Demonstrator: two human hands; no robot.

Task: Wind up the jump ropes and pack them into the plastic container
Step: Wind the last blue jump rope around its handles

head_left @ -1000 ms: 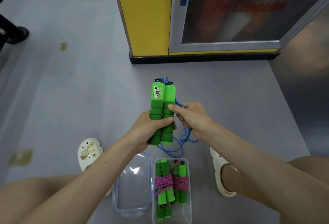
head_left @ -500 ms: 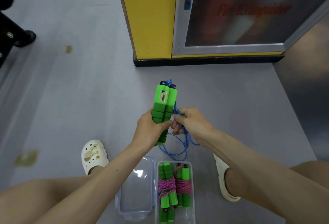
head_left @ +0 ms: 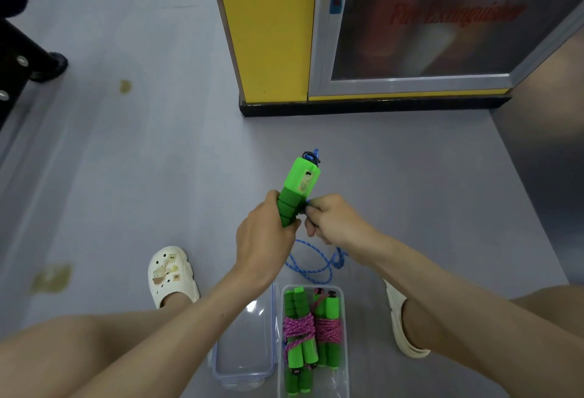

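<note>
Cream perforated clogs (head_left: 172, 274), bare arms

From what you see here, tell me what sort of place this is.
Probably an indoor public hallway or gym: a glass-fronted fire extinguisher cabinet in a yellow wall, smooth grey floor, and a black wheeled chair base.

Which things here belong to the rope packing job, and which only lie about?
Job:
green foam handles in left hand
blue cord, right hand
clear plastic container with wound pink-corded ropes
clear lid

Lying about:
yellow fire extinguisher cabinet
black chair base
</note>
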